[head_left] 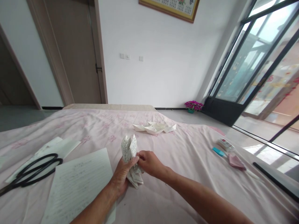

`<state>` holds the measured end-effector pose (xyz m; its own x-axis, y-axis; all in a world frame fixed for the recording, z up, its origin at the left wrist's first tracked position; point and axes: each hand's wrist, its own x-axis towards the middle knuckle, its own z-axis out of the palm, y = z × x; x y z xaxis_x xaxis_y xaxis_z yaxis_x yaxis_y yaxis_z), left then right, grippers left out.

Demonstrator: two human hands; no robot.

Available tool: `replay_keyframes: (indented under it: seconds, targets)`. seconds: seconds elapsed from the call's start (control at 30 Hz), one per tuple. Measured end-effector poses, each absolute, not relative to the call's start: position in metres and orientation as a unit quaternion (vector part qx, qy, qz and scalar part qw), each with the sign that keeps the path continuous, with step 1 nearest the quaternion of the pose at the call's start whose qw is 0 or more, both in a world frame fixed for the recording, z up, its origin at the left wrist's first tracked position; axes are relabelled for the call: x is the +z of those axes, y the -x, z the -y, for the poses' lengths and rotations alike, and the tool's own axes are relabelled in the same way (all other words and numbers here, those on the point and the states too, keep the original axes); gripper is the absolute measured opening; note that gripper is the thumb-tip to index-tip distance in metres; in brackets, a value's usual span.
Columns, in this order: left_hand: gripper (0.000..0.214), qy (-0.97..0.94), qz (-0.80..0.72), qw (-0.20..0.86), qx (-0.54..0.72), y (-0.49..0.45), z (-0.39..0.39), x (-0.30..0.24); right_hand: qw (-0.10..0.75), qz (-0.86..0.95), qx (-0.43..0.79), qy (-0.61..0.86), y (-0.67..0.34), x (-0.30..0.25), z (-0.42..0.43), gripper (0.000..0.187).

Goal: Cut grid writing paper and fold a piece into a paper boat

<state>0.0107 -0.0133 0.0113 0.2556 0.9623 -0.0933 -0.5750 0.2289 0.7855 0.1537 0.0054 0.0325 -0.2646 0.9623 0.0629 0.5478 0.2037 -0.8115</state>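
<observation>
A bundle of folded paper (130,149), printed or written with small dark marks, stands upright between my hands above the pink cloth. My left hand (122,175) is wrapped round its lower left side, thumb across the front. From the right, my right hand (149,161) pinches the bundle's edge close to my left thumb; its fingertips are partly hidden. Beyond my hands lies a folded white paper shape (155,127) with pointed ends. Left of my left hand is a flat sheet of lined, written paper (81,183).
Black-handled scissors (38,169) rest on paper sheets (63,146) at the left. To the right lie a small white pack (225,145), a blue-capped item (218,151), a pink piece (236,161) and a dark bar (275,180). The pink cloth (187,186) is wrinkled.
</observation>
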Motion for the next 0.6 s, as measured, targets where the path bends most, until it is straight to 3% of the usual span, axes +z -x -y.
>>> replay_keyframes:
  seconds: [0.2, 0.3, 0.37, 0.43, 0.6]
  targets:
    - [0.036, -0.307, -0.33, 0.713, 0.536, -0.014, 0.013, 0.005, 0.207, 0.734, 0.378, 0.525, -0.16, 0.031, -0.012, 0.025]
    - [0.036, -0.238, -0.346, 0.725, 0.546, -0.011, 0.008, 0.002, 0.171, 0.729, 0.195, 0.633, -0.196, 0.04, -0.039, 0.036]
    - [0.043, -0.19, -0.359, 0.728, 0.553, -0.009, 0.007, 0.003, 0.193, 0.684, 0.1, 0.697, -0.234, 0.049, -0.063, 0.034]
    - [0.049, -0.166, -0.361, 0.729, 0.557, -0.009, 0.007, 0.005, 0.201, 0.637, 0.016, 0.744, -0.273, 0.056, -0.085, 0.043]
    - [0.049, -0.151, -0.365, 0.733, 0.554, -0.011, 0.007, 0.007, 0.148, 0.634, -0.074, 0.755, -0.332, 0.047, -0.123, 0.06]
